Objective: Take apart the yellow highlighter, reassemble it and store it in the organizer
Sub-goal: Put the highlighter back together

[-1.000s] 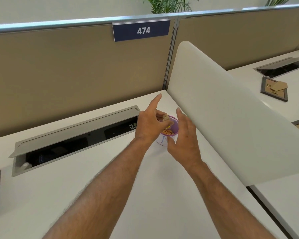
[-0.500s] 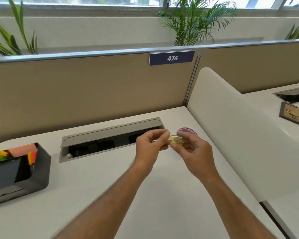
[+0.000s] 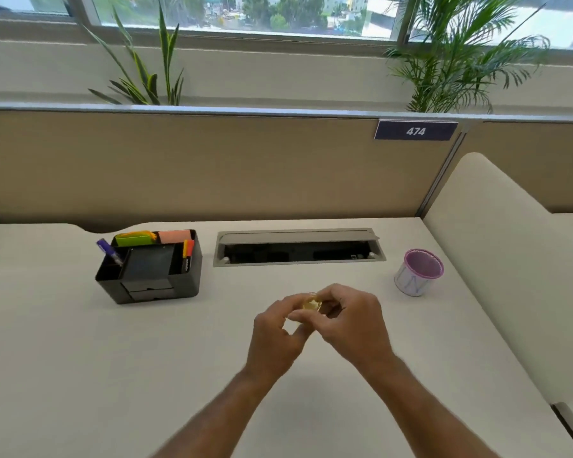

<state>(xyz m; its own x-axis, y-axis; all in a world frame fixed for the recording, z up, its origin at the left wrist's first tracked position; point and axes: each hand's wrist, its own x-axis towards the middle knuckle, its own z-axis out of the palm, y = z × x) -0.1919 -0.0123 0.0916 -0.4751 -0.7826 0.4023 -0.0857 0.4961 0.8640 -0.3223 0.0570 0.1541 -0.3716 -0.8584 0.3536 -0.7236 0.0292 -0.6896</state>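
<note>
Both hands meet above the middle of the white desk, gripping the yellow highlighter (image 3: pixel 311 305) between them. My left hand (image 3: pixel 278 332) pinches one end and my right hand (image 3: pixel 351 320) holds the other; only a short yellow piece shows between the fingers, and the rest is hidden. The black organizer (image 3: pixel 148 276) stands at the back left, well apart from the hands. It holds a purple pen (image 3: pixel 108 252), an orange marker (image 3: pixel 188 248) and coloured sticky notes.
A purple-rimmed cup (image 3: pixel 418 272) stands at the back right. A cable tray (image 3: pixel 298 247) with its lid up lies along the back of the desk. A white divider panel (image 3: pixel 503 276) borders the right side. A tan partition rises behind.
My hands left the purple cup with the highlighter and came toward me, to the desk's middle. The view swung left, bringing the organizer into sight.
</note>
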